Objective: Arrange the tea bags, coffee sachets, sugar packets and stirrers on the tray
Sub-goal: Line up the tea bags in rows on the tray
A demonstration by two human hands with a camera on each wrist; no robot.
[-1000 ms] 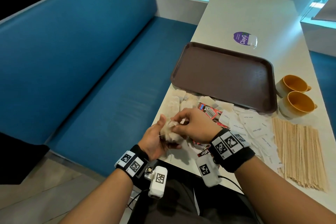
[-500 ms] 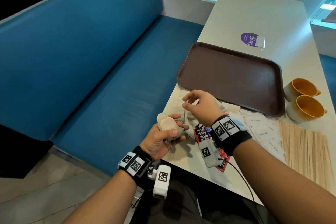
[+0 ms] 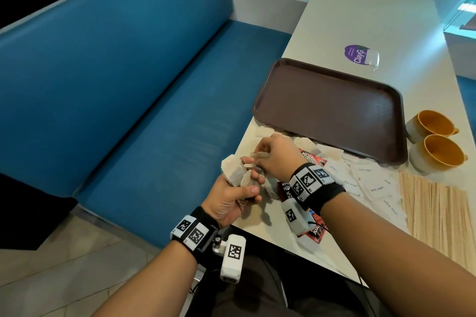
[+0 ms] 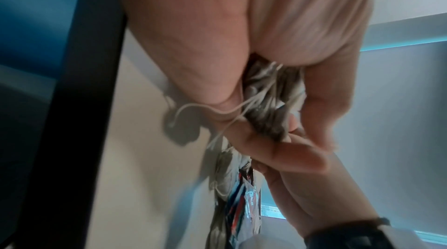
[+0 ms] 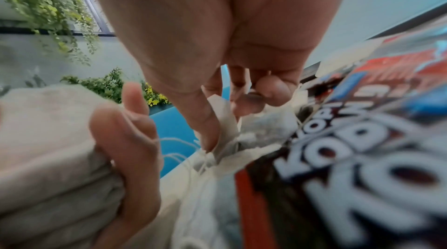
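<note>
My left hand (image 3: pixel 238 190) grips a stack of beige tea bags (image 3: pixel 235 171) at the table's near left corner, their strings (image 4: pixel 254 100) dangling from the fist. My right hand (image 3: pixel 260 159) pinches one more tea bag (image 5: pixel 225 129) right beside that stack. Loose tea bags (image 3: pixel 332 154) lie along the front rim of the brown tray (image 3: pixel 327 108), which holds nothing. Red and black coffee sachets (image 3: pixel 309 157) lie under my right wrist and fill the right wrist view (image 5: pixel 362 138). White sugar packets (image 3: pixel 373 183) and wooden stirrers (image 3: pixel 435 211) lie to the right.
Two yellow cups (image 3: pixel 435 141) stand by the tray's right end. A purple sticker (image 3: pixel 359 54) is on the white table (image 3: pixel 360 15) beyond the tray. A blue bench seat (image 3: pixel 154 123) runs along the left side, below the table edge.
My right hand lifted toward the tray half a second ago and has come back to the stack holding another tea bag. The stack in my left hand has grown.
</note>
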